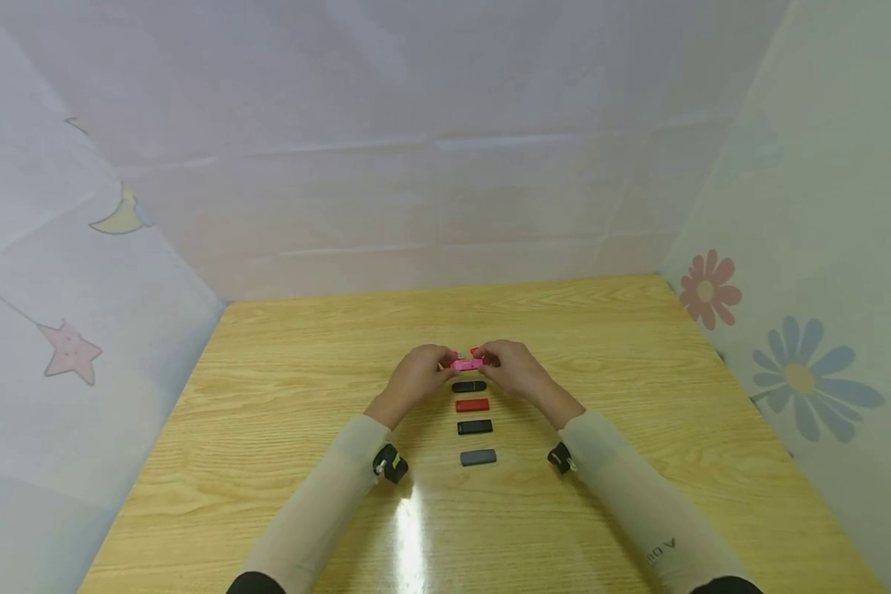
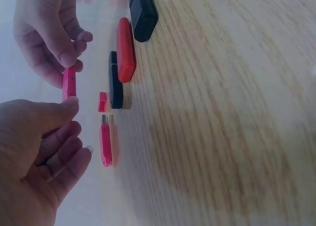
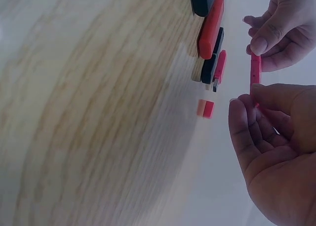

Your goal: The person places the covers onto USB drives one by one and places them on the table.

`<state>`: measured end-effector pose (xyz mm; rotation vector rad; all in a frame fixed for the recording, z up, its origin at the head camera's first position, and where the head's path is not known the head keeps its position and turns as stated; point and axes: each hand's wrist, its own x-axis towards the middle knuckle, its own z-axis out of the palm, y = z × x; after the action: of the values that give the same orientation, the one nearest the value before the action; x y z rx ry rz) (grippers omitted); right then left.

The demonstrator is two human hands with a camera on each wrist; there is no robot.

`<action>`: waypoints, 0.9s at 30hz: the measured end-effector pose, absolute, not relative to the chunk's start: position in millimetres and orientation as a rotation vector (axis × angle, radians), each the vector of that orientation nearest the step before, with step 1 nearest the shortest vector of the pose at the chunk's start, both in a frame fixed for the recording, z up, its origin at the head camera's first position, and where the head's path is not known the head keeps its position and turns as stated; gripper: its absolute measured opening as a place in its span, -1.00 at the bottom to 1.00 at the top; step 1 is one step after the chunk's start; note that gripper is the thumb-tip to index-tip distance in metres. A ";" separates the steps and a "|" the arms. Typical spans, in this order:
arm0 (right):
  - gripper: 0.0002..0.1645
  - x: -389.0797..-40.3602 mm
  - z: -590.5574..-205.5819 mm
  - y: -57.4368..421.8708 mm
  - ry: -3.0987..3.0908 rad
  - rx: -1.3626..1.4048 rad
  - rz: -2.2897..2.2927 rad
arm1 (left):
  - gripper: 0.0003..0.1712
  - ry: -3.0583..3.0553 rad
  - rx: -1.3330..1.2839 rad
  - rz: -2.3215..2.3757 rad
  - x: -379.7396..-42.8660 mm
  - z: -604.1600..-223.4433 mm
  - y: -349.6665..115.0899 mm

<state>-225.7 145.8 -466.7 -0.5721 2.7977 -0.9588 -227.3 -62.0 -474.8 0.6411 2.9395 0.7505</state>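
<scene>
A slim pink USB stick (image 1: 467, 364) is held up level above the table between both hands. My left hand (image 1: 419, 373) pinches its left end between thumb and fingers; my right hand (image 1: 516, 369) pinches the right end the same way. In the left wrist view the held stick (image 2: 69, 84) shows a smooth side, with both ends covered by fingertips. Below it on the table lies a second pink USB stick (image 2: 105, 144) with its metal plug bare. Its small pink cap (image 3: 208, 109) lies apart, just off the plug end.
Nearer the body, a column of sticks lies on the wooden table (image 1: 267, 396): a slim black one (image 1: 469, 386), a red one (image 1: 472, 405), a wider black one (image 1: 474, 426) and a grey one (image 1: 478, 457). Patterned cloth walls (image 1: 431, 206) enclose the back and sides.
</scene>
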 end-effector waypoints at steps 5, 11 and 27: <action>-0.74 -227.9 -469.3 145.7 2.789 -0.536 -0.972 | -0.76 2.932 0.647 0.759 -230.1 -476.3 -61.0; -0.76 -231.2 -473.5 145.6 2.787 -0.517 -0.969 | -0.78 2.931 0.647 0.751 -231.6 -477.9 -59.9; -0.78 -235.8 -478.6 142.8 2.811 -0.539 -0.916 | -0.78 2.949 0.612 0.689 -235.0 -486.3 -59.7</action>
<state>-235.8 142.8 -478.6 -0.5389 2.8109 -0.9162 -235.0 -59.7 -486.3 0.6115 2.9494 0.6886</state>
